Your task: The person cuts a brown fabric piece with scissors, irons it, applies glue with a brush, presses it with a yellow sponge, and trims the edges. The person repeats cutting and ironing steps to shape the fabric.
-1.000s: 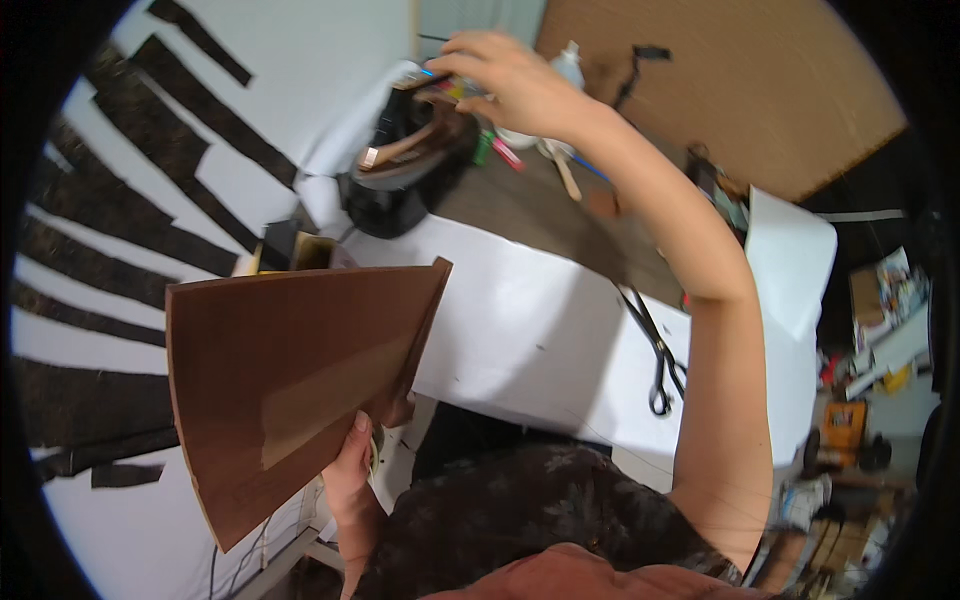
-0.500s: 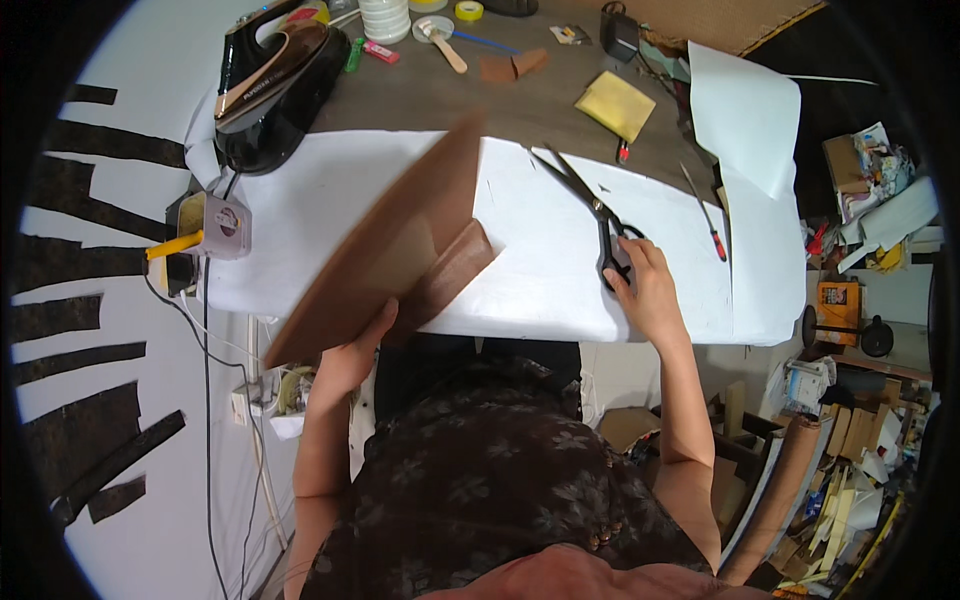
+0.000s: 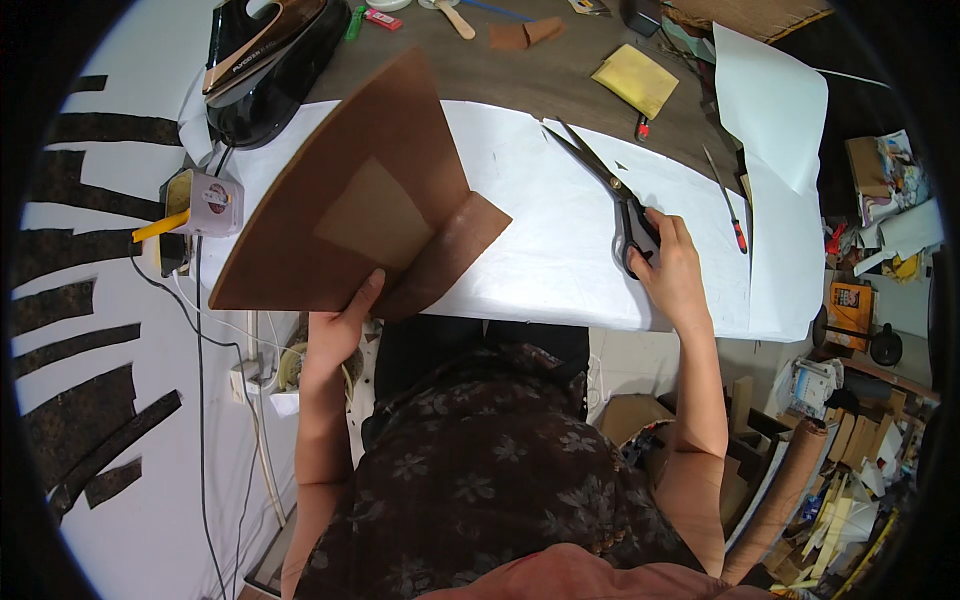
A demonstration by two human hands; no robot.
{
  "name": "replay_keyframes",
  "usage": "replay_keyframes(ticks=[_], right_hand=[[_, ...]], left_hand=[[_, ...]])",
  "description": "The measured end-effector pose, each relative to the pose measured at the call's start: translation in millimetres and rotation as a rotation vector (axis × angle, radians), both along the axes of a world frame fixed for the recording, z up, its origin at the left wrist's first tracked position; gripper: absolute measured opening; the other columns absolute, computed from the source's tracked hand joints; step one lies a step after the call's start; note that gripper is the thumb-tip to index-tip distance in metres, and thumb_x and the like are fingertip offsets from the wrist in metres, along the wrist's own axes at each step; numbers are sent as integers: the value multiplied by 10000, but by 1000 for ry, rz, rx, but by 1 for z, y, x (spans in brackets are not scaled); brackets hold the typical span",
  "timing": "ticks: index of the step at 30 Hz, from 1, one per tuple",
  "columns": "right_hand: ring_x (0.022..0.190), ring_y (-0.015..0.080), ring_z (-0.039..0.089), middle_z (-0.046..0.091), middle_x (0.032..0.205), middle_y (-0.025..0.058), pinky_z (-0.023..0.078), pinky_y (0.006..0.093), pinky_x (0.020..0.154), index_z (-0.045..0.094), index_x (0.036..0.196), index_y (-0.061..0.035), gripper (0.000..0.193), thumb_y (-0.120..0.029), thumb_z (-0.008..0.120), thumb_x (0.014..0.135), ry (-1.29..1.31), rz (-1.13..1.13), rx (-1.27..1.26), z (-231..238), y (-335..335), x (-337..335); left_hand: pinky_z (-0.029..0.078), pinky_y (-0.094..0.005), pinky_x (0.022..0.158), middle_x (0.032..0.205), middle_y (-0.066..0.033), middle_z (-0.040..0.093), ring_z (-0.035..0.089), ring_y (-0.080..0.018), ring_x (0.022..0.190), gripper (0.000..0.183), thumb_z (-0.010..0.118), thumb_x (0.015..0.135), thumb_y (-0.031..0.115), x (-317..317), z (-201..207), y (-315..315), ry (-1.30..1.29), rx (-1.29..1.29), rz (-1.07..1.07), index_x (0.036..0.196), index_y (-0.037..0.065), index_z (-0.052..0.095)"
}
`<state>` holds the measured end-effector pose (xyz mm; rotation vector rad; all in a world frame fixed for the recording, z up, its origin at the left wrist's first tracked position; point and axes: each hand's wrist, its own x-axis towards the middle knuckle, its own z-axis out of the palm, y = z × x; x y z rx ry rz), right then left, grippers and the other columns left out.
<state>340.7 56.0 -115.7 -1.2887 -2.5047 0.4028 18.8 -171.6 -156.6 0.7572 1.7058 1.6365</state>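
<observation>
My left hand [image 3: 342,325] grips the near edge of a brown leather-like panel [image 3: 415,135], its thumb on the near face. The panel is tilted up over the white paper; it has a paler square patch [image 3: 372,212] and a folded strip [image 3: 450,250] along its right side. To the right, my right hand [image 3: 678,272] has its thumb and fingers around the handles of black scissors [image 3: 620,192]. These lie on the white paper [image 3: 530,285] with the blades slightly apart, pointing away to the left.
A black iron [image 3: 275,85] stands at the far left, near a container [image 3: 213,205] with a yellow handle. A folded yellow cloth [image 3: 636,80] and brown scraps [image 3: 525,34] lie at the back. A thin red-handled tool [image 3: 738,225] is right of the scissors.
The panel has swung down to the left, so its face with the pale patch shows more fully. My right hand keeps its place on the scissors; the whole view has shifted slightly.
</observation>
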Motion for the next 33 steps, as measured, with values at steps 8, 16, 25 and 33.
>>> replay_keyframes(ticks=[8,16,25,33], right_hand=[[763,113,579,603,934,67,489,257,695,571,1114,42,374,-22,729,782,359,-156,-401,11,-71,20],[596,50,496,629,817,26,348,186,513,634,999,1,392,-294,776,784,796,-358,-1264,-11,-150,37],[626,43,465,617,839,25,339,191,552,607,1069,26,380,-238,743,832,876,-321,-1307,-24,-165,22],[731,46,508,612,868,1,385,197,640,606,1093,7,307,-151,721,855,962,-365,-1333,-34,-175,0]], left_hand=[[469,-260,806,964,-41,679,598,-117,885,165,685,867,29,-2,3,-2,81,-51,-43,1023,-19,667],[471,-257,781,934,-54,678,602,-130,856,153,682,862,28,0,9,-1,184,-47,-79,1007,-15,670],[475,-254,742,915,-45,676,601,-128,809,152,682,857,22,-4,11,-1,250,-71,-117,1004,-16,669],[477,-259,761,928,-51,687,611,-139,835,155,691,855,34,-12,13,-1,265,-95,-165,1002,-12,675]])
